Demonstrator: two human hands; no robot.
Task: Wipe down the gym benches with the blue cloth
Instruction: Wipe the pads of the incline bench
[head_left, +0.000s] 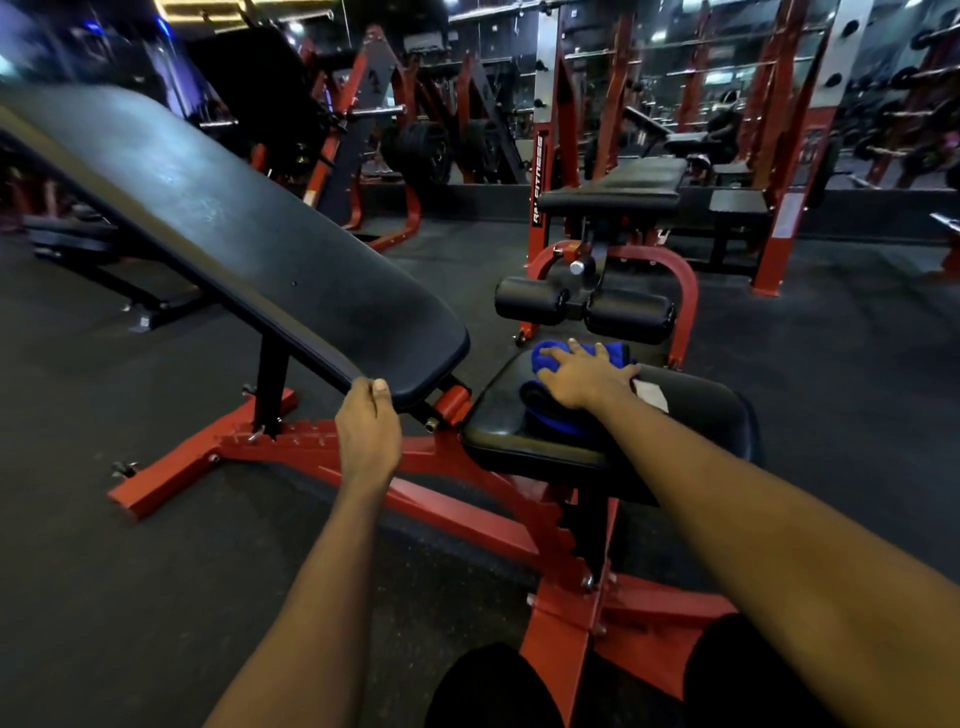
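A red-framed gym bench fills the middle of the head view. Its long black backrest pad (218, 228) slopes up to the left, and its black seat pad (691, 415) sits to the right. The folded blue cloth (558, 364) lies on the seat pad. My right hand (584, 376) presses flat on the cloth with fingers spread. My left hand (369, 426) grips the lower near edge of the backrest pad, thumb on top. A small white patch (652, 393) shows on the seat beside the cloth.
Two black leg rollers (582, 306) stand just beyond the seat. A second bench (618, 189) in a red rack stands behind them. Weight plates and red machines line the back. The red base frame (363, 462) spreads over dark rubber floor. My knees show at the bottom.
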